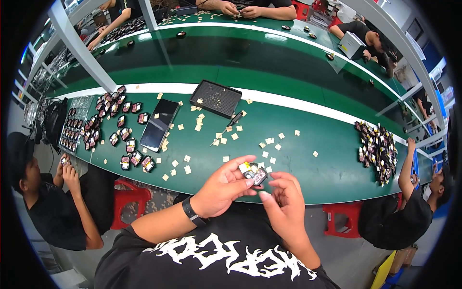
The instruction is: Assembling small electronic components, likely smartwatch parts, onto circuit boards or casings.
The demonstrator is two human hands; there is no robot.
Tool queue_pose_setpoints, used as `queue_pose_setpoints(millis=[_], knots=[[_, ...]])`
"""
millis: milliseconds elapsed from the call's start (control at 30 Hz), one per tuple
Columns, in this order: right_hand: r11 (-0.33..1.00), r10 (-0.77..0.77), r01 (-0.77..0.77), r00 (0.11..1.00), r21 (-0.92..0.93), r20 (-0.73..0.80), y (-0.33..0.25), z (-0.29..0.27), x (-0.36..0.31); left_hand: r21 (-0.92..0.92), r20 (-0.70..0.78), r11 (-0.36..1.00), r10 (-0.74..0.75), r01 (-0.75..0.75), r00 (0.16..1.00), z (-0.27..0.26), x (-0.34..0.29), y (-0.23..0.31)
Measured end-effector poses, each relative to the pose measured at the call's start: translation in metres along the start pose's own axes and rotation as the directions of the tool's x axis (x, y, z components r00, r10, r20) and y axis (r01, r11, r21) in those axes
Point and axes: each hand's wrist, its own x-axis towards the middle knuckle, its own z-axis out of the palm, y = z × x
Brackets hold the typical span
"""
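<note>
My left hand (216,190), with a black band on the wrist, pinches a small black-cased electronic module (258,176) between thumb and fingers. Its exposed side shows white, yellow and pinkish parts. Just right of it hovers my right hand (287,204), fingers apart and slightly curled, with nothing visible in it. Both hands are above the near edge of the green table (293,168). Small square cream-coloured pieces (272,160) lie scattered beyond the module. Similar modules (131,144) lie in a loose group to the left.
A black tray (215,98) stands at the table's back, near a thin dark-handled tool (235,119). A dark phone (160,125) lies left of centre. Many modules are heaped at right (378,151). People sit on both sides, and a grey post (84,48) rises at back left.
</note>
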Motion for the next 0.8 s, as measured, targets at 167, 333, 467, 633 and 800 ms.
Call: queue_pose_setpoints(millis=[167, 333, 467, 633, 800], knots=[[0.972, -0.123, 0.138, 0.989, -0.190, 0.086, 0.011, -0.016, -0.009, 0.380, -0.071, 0.920, 0.134, -0.097, 0.988, -0.006, -0.006, -0.008], [0.886, 0.357, -0.412, 0.899, 0.212, 0.254, -0.009, -0.010, -0.011, 0.473, -0.008, 0.851, 0.264, -0.229, 0.965, -0.003, -0.003, -0.021], [0.836, 0.446, -0.517, 0.835, 0.183, 0.320, -0.013, -0.011, -0.002, 0.686, 0.005, 0.703, 0.253, -0.188, 0.967, -0.003, -0.006, -0.017], [0.753, 0.518, -0.615, 0.773, 0.232, 0.367, -0.010, -0.010, 0.008, 0.810, 0.041, 0.549, 0.299, -0.207, 0.953, 0.008, -0.009, -0.007], [0.753, 0.524, -0.618, 0.770, 0.225, 0.364, -0.009, -0.008, 0.013, 0.851, 0.069, 0.475, 0.319, -0.223, 0.945, 0.005, -0.010, -0.006]])
